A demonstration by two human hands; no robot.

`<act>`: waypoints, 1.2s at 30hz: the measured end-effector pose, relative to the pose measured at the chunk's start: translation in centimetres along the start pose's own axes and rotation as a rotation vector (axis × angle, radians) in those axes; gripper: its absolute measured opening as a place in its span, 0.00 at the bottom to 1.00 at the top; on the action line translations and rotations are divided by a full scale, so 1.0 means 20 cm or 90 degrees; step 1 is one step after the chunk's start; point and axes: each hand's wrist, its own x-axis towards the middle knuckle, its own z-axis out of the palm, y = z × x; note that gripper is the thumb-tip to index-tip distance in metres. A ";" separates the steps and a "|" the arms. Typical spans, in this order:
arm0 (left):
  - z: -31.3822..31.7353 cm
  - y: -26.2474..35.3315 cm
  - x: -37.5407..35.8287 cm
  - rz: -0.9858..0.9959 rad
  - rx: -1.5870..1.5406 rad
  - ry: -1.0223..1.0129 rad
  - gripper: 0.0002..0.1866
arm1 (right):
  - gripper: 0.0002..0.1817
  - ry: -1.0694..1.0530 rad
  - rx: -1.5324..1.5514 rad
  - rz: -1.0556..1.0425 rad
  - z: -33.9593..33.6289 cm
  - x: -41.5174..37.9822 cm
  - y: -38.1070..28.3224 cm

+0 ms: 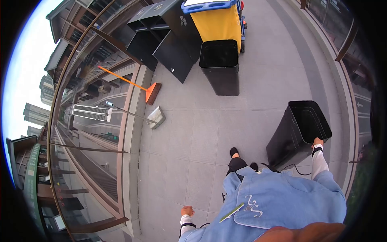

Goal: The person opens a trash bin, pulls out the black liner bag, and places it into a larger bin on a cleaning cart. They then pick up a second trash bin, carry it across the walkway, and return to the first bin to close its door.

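Observation:
My right hand [317, 142] is closed over the near rim of a tall black bin liner bucket [282, 135], which stands tilted on the paving at my right. Its open top faces up and no contents can be made out. My left hand [187, 210] hangs low beside my body, away from any object, with its fingers curled in and nothing seen in them. A second black bucket [221, 80] of the same kind stands upright farther ahead.
Ahead is a dark litter bin cabinet [177, 24] with its door [174, 56] swung out. Beside it stands a cleaning cart with a yellow bag [215, 26]. An orange broom [152, 92] and a long-handled dustpan [156, 117] lean by the glass railing [90, 149] on the left.

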 end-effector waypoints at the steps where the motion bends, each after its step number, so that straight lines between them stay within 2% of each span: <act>1: 0.00 0.06 0.02 0.001 0.006 0.004 0.08 | 0.06 -0.018 -0.128 -0.064 -0.07 -0.13 -0.24; 2: -0.01 0.14 0.05 -0.031 0.027 -0.013 0.07 | 0.06 -0.023 -0.255 -0.131 -0.21 -0.38 -0.56; 4: -0.04 0.40 0.13 -0.060 0.062 -0.024 0.07 | 0.12 0.019 0.372 0.186 -0.19 -0.50 -0.94; 5: -0.05 0.57 0.17 -0.048 0.067 -0.011 0.06 | 0.15 0.009 0.215 0.048 -0.09 -0.41 -1.01; 6: -0.02 0.77 0.22 -0.031 0.063 -0.001 0.06 | 0.15 0.011 0.222 0.049 0.00 -0.32 -1.12; 8: 0.01 1.21 0.30 0.027 0.012 0.015 0.07 | 0.14 0.030 0.413 0.183 0.13 -0.23 -1.32; 9: 0.04 1.46 0.31 0.075 0.040 0.029 0.07 | 0.13 -0.004 0.309 0.074 0.24 -0.12 -1.35; 10: 0.07 1.72 0.31 0.163 0.066 0.003 0.07 | 0.13 -0.010 0.303 0.079 0.24 -0.13 -1.51; 12: 0.13 2.24 0.32 0.337 0.150 -0.002 0.10 | 0.12 0.044 0.563 0.247 0.24 -0.34 -1.80; 13: 0.17 2.50 0.29 0.441 0.228 0.001 0.11 | 0.12 0.038 0.599 0.280 0.29 -0.38 -1.85; 18: 0.44 3.59 0.06 0.712 0.319 0.000 0.09 | 0.07 0.006 0.704 0.326 0.58 -0.36 -2.09; 20: 0.57 3.87 0.00 0.745 0.366 -0.001 0.09 | 0.07 -0.028 0.677 0.335 0.50 -0.56 -2.24; 22: 0.70 4.12 -0.04 0.850 0.373 0.005 0.10 | 0.09 -0.043 0.636 0.366 0.61 -0.59 -2.24; 24: 0.80 4.35 -0.06 0.863 0.364 -0.001 0.10 | 0.11 -0.002 0.488 0.323 0.69 -0.58 -2.21; 26: 0.87 4.57 -0.05 0.866 0.382 -0.006 0.09 | 0.13 0.005 0.555 0.424 0.57 -0.61 -2.31; 28: 0.91 4.78 -0.04 0.891 0.336 -0.023 0.09 | 0.14 -0.022 0.493 0.434 0.56 -0.59 -2.29; 30: 0.93 4.97 -0.09 0.926 0.375 0.013 0.10 | 0.14 -0.026 0.385 0.414 0.51 -0.57 -2.25; 32: 0.95 5.13 -0.16 1.017 0.385 0.098 0.11 | 0.15 -0.051 0.226 0.297 0.56 -0.44 -2.05; 34: 1.00 5.30 -0.24 1.045 0.385 0.101 0.12 | 0.12 -0.150 0.270 0.427 0.43 -0.41 -2.07; 36: 1.05 5.46 -0.31 1.103 0.372 0.123 0.15 | 0.15 -0.330 0.066 0.183 0.46 -0.31 -1.89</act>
